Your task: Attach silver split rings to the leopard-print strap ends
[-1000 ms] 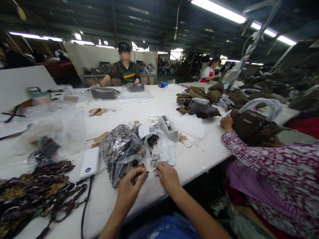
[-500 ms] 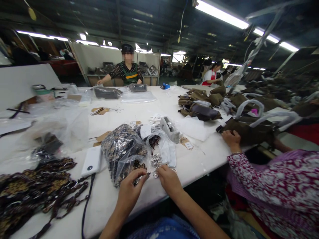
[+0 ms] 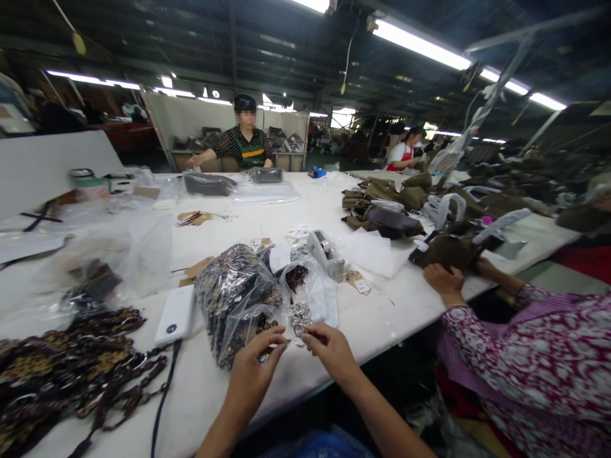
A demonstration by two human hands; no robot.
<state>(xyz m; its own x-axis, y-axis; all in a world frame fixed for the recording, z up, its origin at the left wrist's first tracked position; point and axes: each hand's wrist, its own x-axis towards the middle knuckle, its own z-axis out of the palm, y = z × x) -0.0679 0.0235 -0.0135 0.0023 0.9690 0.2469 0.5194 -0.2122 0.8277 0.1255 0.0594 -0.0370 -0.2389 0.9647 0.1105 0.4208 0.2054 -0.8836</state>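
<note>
My left hand (image 3: 258,364) is closed in a pinch at the table's front edge, on something small and dark that I cannot make out. Just right of it, my right hand (image 3: 330,348) pinches a silver metal ring (image 3: 299,337). More metal rings (image 3: 300,310) lie in a small pile right beyond the fingertips. Behind my left hand stands a clear plastic bag (image 3: 233,286) full of dark, leopard-patterned pieces. Next to the rings, another open plastic bag (image 3: 312,292) holds dark beaded pieces.
A grey tape dispenser (image 3: 325,256) stands behind the rings. On the left are a white power bank (image 3: 175,315) with a black cable and a heap of patterned straps (image 3: 62,369). A co-worker at right handles an olive bag (image 3: 446,251); another person (image 3: 248,146) stands across the table.
My right hand has shifted slightly right and down, and the ring at its fingertips shows more clearly. The co-worker's olive bag has been turned and moved. The view has tilted up slightly.
</note>
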